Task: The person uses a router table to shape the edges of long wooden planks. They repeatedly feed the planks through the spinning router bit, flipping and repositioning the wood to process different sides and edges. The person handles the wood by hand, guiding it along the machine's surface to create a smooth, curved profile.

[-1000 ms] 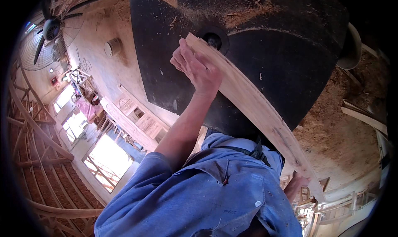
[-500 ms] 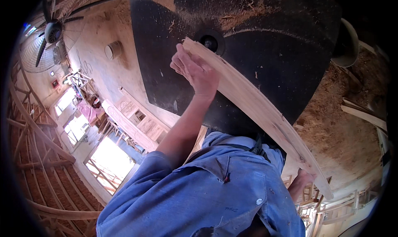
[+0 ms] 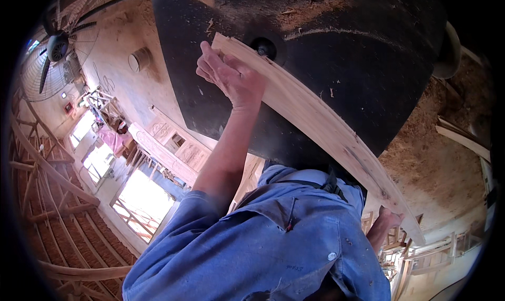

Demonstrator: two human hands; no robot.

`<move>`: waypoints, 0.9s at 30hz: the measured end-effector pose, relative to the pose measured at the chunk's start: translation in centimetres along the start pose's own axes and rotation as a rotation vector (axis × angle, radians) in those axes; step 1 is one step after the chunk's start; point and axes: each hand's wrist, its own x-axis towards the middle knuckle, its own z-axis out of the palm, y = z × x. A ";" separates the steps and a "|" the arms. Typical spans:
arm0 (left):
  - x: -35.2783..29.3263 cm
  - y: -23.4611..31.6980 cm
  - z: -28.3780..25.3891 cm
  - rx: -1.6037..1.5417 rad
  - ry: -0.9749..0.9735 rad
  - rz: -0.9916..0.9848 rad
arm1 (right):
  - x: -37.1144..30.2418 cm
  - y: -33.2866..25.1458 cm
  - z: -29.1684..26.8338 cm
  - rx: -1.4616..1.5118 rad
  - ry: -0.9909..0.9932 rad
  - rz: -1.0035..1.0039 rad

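Note:
A long, pale wooden board (image 3: 321, 122) lies slanted across a black machine table (image 3: 379, 90), from the upper left to the lower right. Its far end sits beside a round dark spindle (image 3: 264, 48) set in a hole in the tabletop; whether the edge touches it I cannot tell. My left hand (image 3: 234, 80) holds the board's left side near that far end, fingers bent and partly hidden by the wood. Down at the near end, past the table's edge, my right hand (image 3: 388, 220) is closed around the board, with most of its fingers out of sight.
Wood shavings (image 3: 315, 11) lie on the far part of the table. A caged fan (image 3: 57, 47) stands at the upper left. Carved wooden panels (image 3: 171, 148) lean on the left, and sawdust (image 3: 421, 164) covers the ground at right. More lumber (image 3: 463, 138) lies at far right.
The board's far end and my left hand have shifted a little left and farther away in the picture. The table and surroundings shift slightly too. Both hands keep their hold.

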 end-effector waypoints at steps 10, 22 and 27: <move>1.7 -1.9 -0.3 -0.010 0.013 -0.024 | -2.4 0.3 1.7 -0.015 -0.152 0.105; -0.9 -0.3 -1.1 -0.034 -0.009 -0.073 | 2.4 -1.3 -0.7 0.010 -0.217 0.081; -0.3 -0.3 -0.5 -0.009 0.019 -0.012 | 0.2 -1.2 -0.7 0.070 -0.115 0.142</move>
